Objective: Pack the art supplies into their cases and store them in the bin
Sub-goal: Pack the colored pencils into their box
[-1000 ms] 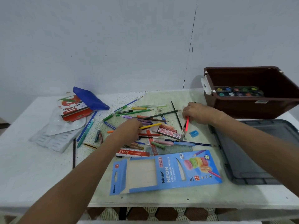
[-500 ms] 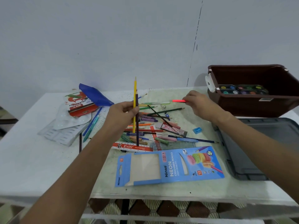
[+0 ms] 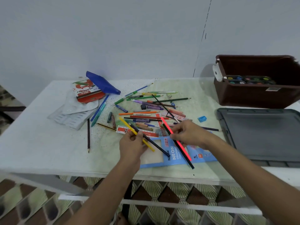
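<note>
- Left hand [image 3: 132,142] is gripping a yellow pencil [image 3: 128,126] and dark pencil [image 3: 155,144]; right hand [image 3: 189,133] is pinching a pink pencil [image 3: 183,149] and a black one.
- Gathering stage, I'd say; next they need aligning and sliding into the blue pencil box [image 3: 174,157].

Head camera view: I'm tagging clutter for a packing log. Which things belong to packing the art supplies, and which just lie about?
In the job:
- left hand holding yellow pencil and dark pencil
- right hand holding pink pencil and black pencil
- blue Neon pencil box
- brown bin
- loose pencil pile

Lying about:
- grey lid
- white tray
</note>
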